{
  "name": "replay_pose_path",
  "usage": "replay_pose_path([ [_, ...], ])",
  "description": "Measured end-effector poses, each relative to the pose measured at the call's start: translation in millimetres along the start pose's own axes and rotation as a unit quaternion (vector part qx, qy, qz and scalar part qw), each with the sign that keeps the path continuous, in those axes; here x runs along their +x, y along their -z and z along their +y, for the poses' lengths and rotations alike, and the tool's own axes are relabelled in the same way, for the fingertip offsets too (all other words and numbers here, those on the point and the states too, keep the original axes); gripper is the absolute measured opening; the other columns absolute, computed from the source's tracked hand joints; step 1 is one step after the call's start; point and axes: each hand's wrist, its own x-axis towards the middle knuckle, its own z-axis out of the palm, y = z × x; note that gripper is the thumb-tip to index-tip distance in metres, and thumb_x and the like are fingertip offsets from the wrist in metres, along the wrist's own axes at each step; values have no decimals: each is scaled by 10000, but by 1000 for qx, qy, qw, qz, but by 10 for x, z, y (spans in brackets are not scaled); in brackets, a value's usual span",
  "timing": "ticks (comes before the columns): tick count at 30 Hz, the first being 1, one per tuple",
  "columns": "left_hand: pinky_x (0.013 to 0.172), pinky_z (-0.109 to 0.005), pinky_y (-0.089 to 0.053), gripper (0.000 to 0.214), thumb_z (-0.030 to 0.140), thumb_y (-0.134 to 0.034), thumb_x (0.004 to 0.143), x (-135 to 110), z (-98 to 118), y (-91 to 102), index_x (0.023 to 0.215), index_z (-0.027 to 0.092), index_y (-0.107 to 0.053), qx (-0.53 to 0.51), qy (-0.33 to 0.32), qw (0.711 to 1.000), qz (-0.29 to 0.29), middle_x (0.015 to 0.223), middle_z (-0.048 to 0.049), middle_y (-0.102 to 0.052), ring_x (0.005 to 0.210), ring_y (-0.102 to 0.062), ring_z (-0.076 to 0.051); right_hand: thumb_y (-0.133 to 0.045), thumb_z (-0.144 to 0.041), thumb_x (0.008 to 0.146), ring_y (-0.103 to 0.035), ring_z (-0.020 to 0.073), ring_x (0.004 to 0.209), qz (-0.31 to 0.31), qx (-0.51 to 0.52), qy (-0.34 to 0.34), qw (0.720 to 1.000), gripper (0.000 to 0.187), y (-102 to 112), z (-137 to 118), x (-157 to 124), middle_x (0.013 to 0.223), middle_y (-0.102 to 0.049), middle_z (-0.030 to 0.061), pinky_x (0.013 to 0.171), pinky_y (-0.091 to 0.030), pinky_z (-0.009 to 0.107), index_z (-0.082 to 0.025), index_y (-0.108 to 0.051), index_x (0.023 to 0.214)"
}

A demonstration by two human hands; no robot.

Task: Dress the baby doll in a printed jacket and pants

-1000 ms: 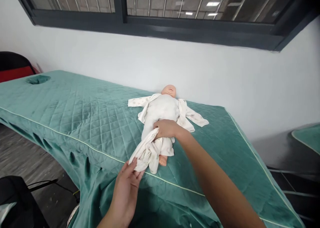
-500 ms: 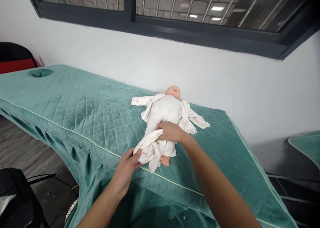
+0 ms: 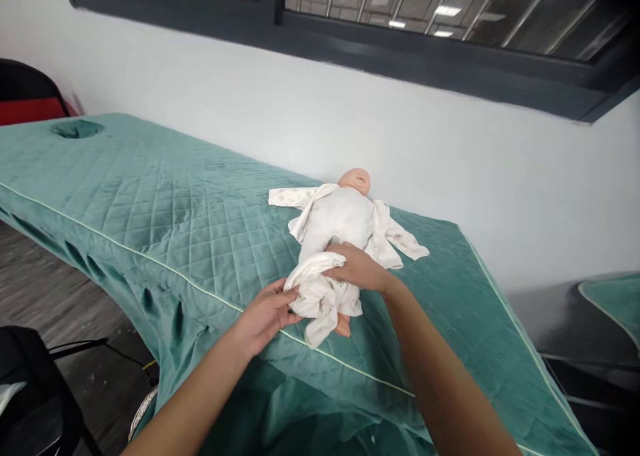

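Note:
A baby doll (image 3: 336, 215) with a soft white body lies on its back, its head toward the wall. A white printed baby top (image 3: 389, 239) hangs open around its arms, sleeves spread to both sides. White printed baby pants (image 3: 320, 296) are bunched around the doll's lower legs, with one foot (image 3: 343, 325) showing below them. My left hand (image 3: 273, 313) pinches the pants at their left edge. My right hand (image 3: 356, 267) grips the waistband between the legs; its fingertips are partly hidden by the cloth.
The doll lies near the front edge of a massage bed with a quilted green cover (image 3: 200, 209). A face hole (image 3: 77, 129) is at the bed's far left end. Behind is a white wall with a barred window (image 3: 400, 39). A black chair (image 3: 37, 396) stands at lower left.
The view has shifted slightly. My left hand has moved closer in to the doll's leg, bringing the left edge of the pants with it. My right hand keeps its hold.

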Motion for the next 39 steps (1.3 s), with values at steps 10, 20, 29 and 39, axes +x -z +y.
replay_pose_path([
  [10,657,-270,-404,253,425,-540,906,610,523,205,897,173,-568,507,-223,833,15,795,-1,-579,726,-524,-157,-598,-577,860,-618,271,1107,-33,72,-49,996,479,100,9,-31,1178,-692,79,974,-463,385,-199,-695,1137],
  [20,851,-308,-442,224,283,-399,980,1240,702,89,1069,187,-581,678,-361,640,15,1113,-81,-613,1019,-575,-214,-650,-446,845,-645,249,999,-57,75,-92,991,327,122,12,-9,1084,-713,46,848,-481,327,-205,-663,1065],
  [29,758,-332,-468,294,210,-396,988,1468,760,12,1243,164,-533,836,-333,433,54,1259,-133,-559,921,-637,-224,-551,-328,857,-642,242,872,93,-61,-194,975,115,-30,103,97,895,-704,46,703,-392,283,-229,-592,898],
  [39,779,-322,-470,276,203,-391,953,1653,972,-177,1144,176,-589,793,-348,499,6,1180,-111,-607,975,-626,-228,-592,-415,845,-577,175,697,157,136,-200,958,190,56,195,92,699,-624,-21,644,-416,265,-231,-553,870],
])
